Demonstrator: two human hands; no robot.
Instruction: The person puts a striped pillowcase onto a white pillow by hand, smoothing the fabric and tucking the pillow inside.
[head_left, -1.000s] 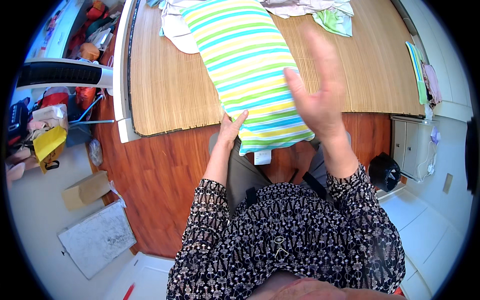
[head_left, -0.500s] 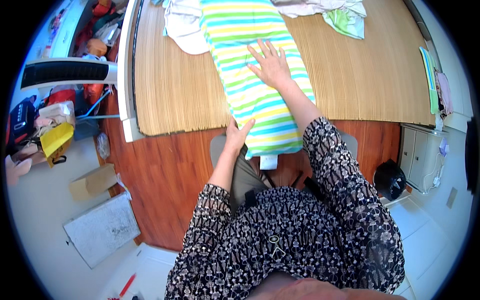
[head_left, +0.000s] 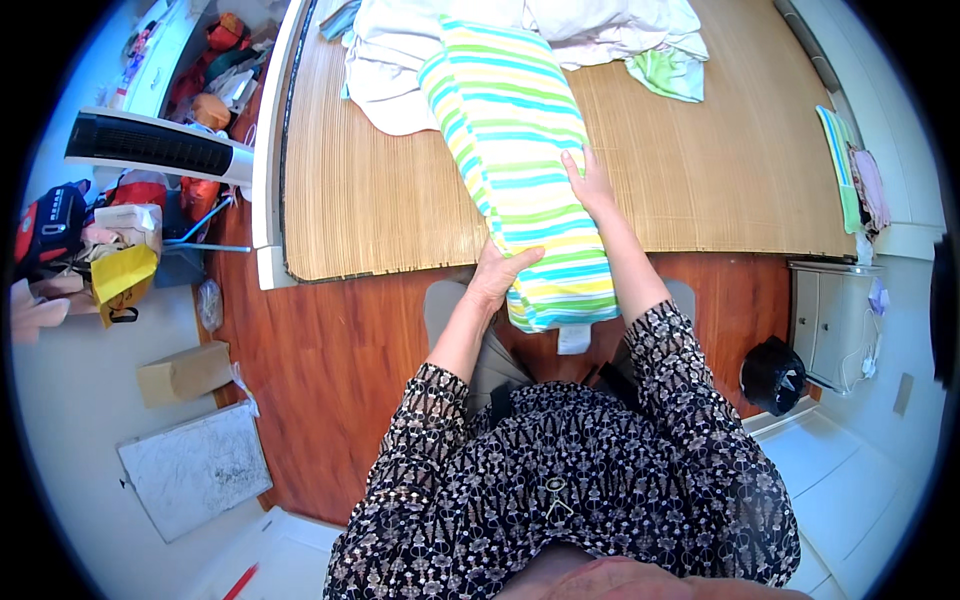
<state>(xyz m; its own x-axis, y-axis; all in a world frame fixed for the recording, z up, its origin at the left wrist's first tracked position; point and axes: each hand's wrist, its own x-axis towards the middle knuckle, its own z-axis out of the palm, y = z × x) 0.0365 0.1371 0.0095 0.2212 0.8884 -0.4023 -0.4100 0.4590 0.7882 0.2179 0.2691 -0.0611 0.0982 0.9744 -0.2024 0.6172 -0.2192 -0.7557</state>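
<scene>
A long striped pillow (head_left: 515, 130) in green, yellow, blue and white lies lengthwise before me, its near end jutting past the edge of the bed mat. A small white tag (head_left: 574, 339) hangs from that near end. My left hand (head_left: 502, 273) grips the near left side, thumb across the top and the other fingers hidden beneath. Along the right side, farther up, my right hand (head_left: 590, 183) is wrapped round the edge with its thumb on top; its remaining fingers are partly hidden.
A bamboo mat (head_left: 700, 170) covers the bed. Crumpled white cloths (head_left: 395, 85) and a green-and-white cloth (head_left: 668, 75) lie at its far side. A tower fan (head_left: 150, 145) stands at left; a black bin (head_left: 773, 375) and small cabinet (head_left: 830, 325) are at right.
My right hand has gone from lying spread on top of the pillow to holding its right edge. The pillow has tilted, showing more of its left side, and my left thumb reaches further over it.
</scene>
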